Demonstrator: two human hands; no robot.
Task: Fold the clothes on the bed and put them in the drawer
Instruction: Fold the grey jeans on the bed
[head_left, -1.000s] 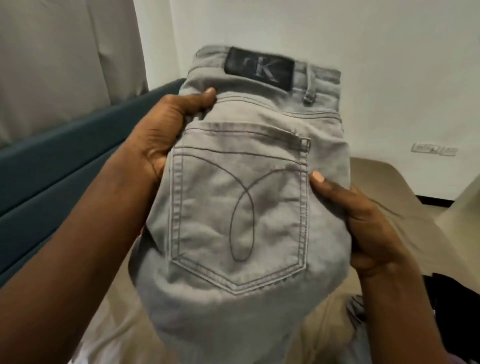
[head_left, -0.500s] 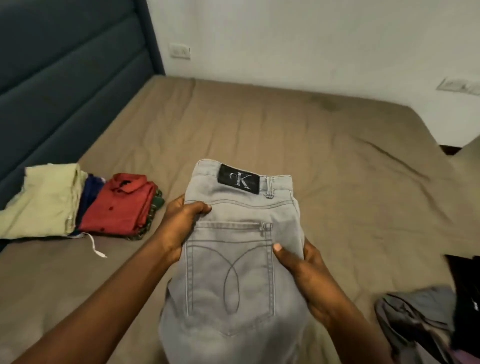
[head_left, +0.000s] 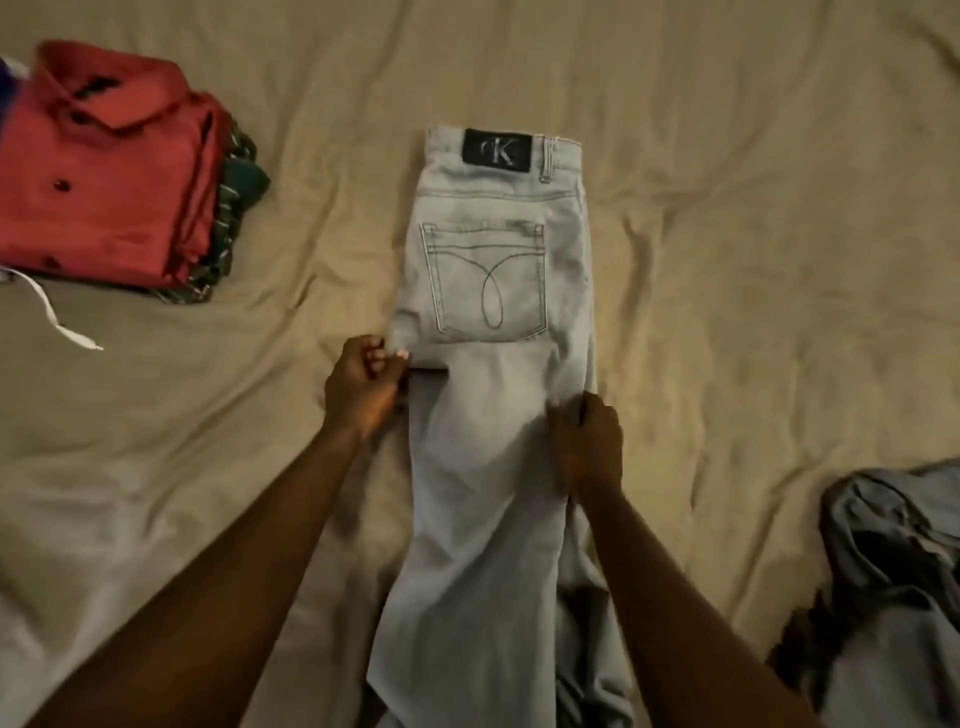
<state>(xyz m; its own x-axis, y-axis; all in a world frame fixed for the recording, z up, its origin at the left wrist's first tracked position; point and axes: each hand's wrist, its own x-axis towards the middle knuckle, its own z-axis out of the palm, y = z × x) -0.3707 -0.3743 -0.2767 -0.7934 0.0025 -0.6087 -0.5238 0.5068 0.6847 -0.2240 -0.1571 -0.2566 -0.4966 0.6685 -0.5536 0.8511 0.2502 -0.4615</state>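
Observation:
Light grey jeans (head_left: 493, 291) lie flat on the tan bed sheet (head_left: 753, 260), folded lengthwise, back pocket and black waistband label facing up, legs running toward me. My left hand (head_left: 363, 387) pinches the jeans' left edge just below the pocket. My right hand (head_left: 589, 447) grips the right edge a little lower, fingers curled around the fabric. The lower legs run out of the bottom of the head view.
A folded red shirt (head_left: 104, 171) tops a stack with a dark green patterned garment (head_left: 234, 202) at the upper left; a white drawstring (head_left: 57, 322) trails from it. A crumpled grey-blue garment (head_left: 893, 582) lies at the lower right.
The jeans went from held up in front of me down onto the bed, laid flat. Both hands slid from beside the pocket to the edges below it. My view tilted down.

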